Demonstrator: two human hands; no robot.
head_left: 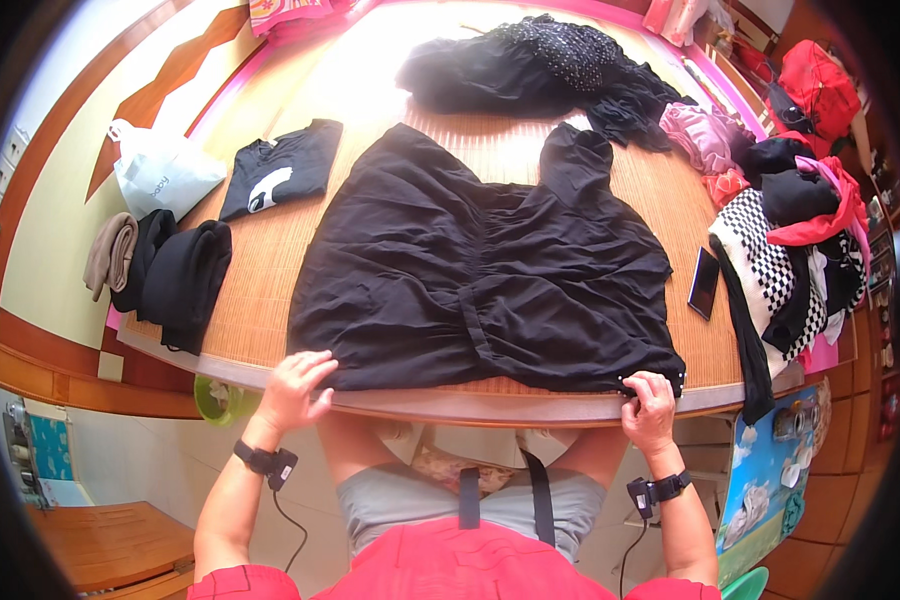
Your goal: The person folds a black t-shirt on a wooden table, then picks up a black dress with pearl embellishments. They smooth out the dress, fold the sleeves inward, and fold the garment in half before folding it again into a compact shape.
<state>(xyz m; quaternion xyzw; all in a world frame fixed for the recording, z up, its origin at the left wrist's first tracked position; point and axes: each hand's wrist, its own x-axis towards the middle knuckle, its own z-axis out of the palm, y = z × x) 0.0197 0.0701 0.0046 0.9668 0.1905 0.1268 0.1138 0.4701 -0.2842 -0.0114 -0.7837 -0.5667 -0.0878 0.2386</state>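
Note:
A black garment [410,270], gathered along its middle seam, lies spread flat on the mat-covered table in front of me. It has a wide strap at its upper right. My left hand [295,388] rests by the garment's lower left corner, thumb and fingers apart, fingertips at the cloth's edge. At the lower right corner, my right hand [650,408] has its fingers closed on the hem. Small pale dots show on the cloth beside those fingers, too small to make out.
A folded black T-shirt [282,170], a white bag [165,170] and folded dark clothes [185,285] sit at the left. Dark clothing [530,70] is heaped at the far side. A phone [703,283] lies at the right, beside a mixed clothes pile [770,250].

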